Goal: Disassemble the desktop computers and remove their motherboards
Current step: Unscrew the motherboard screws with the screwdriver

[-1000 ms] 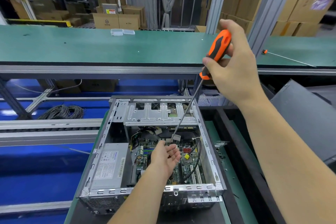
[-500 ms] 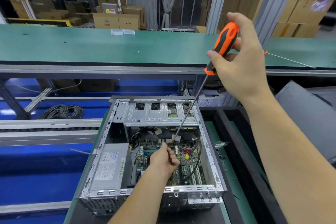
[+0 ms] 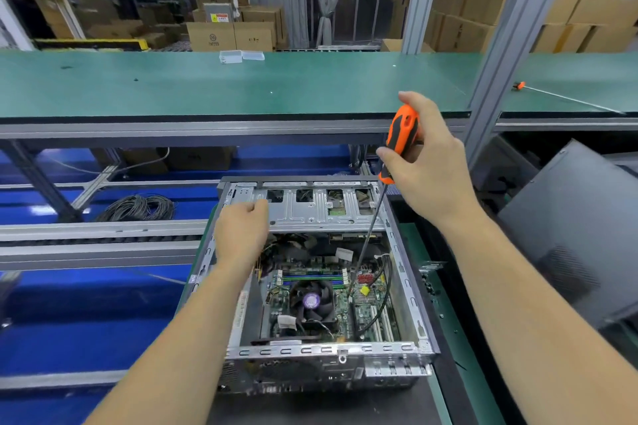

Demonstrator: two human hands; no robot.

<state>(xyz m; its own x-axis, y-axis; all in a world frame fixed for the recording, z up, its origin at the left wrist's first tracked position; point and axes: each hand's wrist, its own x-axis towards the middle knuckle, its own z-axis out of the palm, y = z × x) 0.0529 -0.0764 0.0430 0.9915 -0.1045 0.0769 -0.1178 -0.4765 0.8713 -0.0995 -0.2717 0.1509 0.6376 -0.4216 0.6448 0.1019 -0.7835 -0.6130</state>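
Observation:
An open desktop case (image 3: 411, 304) lies in front of me, its green motherboard (image 3: 345, 314) and black CPU fan (image 3: 312, 302) showing. My right hand (image 3: 431, 176) grips the orange and black handle of a long screwdriver (image 3: 402, 129). Its shaft slants down into the case, with the tip on the board near the red connectors. My left hand (image 3: 240, 231) sits on the left end of the silver drive cage (image 3: 310, 214), fingers curled against its edge. My left forearm hides the power supply.
A green conveyor belt (image 3: 207, 86) runs across behind the case, with a second screwdriver (image 3: 566, 98) lying on it at the right. A dark side panel (image 3: 580, 228) leans at the right. An aluminium post (image 3: 500, 62) rises beside my right hand. A cable coil (image 3: 138, 207) lies lower left.
My left hand has left the board and moved up and left onto the drive cage. My right hand has come down, and the screwdriver tip now sits lower on the board.

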